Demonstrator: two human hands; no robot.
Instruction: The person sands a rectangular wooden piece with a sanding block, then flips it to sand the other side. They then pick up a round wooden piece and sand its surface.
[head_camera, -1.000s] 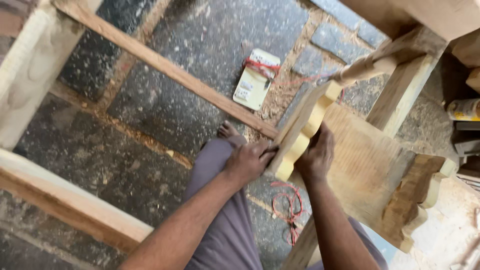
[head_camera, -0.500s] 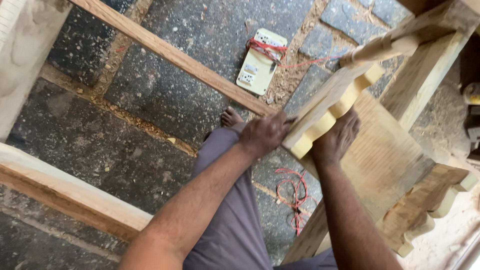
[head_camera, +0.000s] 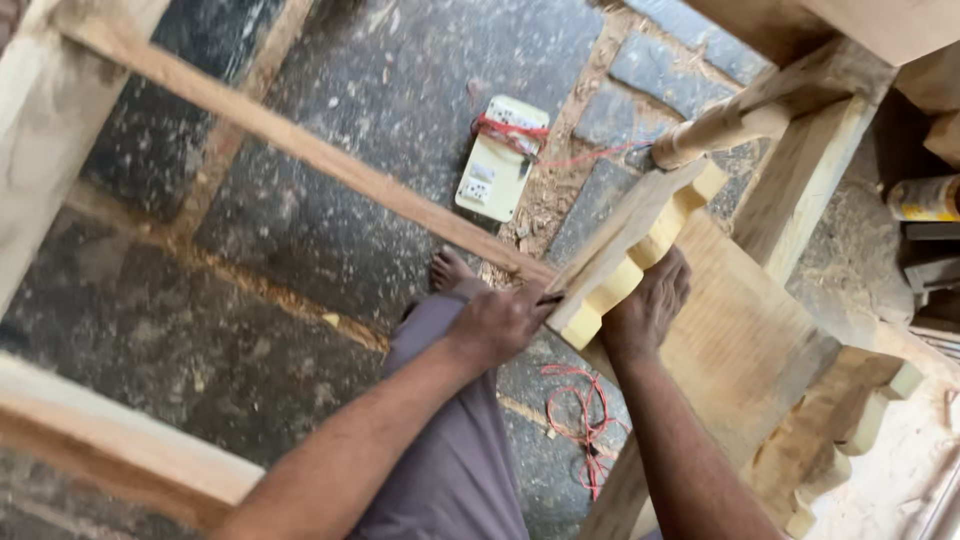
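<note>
Pale, freshly cut wood fills the right half of the frame, and both hands are on one piece of it: a scalloped wooden board (head_camera: 630, 255) with a wavy yellow-white edge, slanting from the centre up toward the upper right. The left hand (head_camera: 500, 322) is closed around the board's lower end, fingers wrapped over the corner. A thin dark object, perhaps a pencil, seems to poke out between them, though the view is too poor to be sure. The right hand (head_camera: 650, 305) cups the board from underneath, fingers curled over the scalloped edge, holding it against a broad flat wooden panel (head_camera: 740, 340) lying just below.

A turned wooden spindle (head_camera: 735, 120) crosses the upper right, its tip close to the board's upper end. A long wooden rail (head_camera: 300, 150) runs diagonally from the upper left to the centre, above a dark stone floor (head_camera: 350, 80). On that floor sit a white socket board (head_camera: 500, 160) at upper centre, a loose red wire (head_camera: 580, 420) at lower centre and the person's bare foot (head_camera: 450, 272).

By the look of it, the step in hand is positioning the scalloped piece against the panel. The next move seems to call for a steady two-handed hold while the edges are aligned.
</note>
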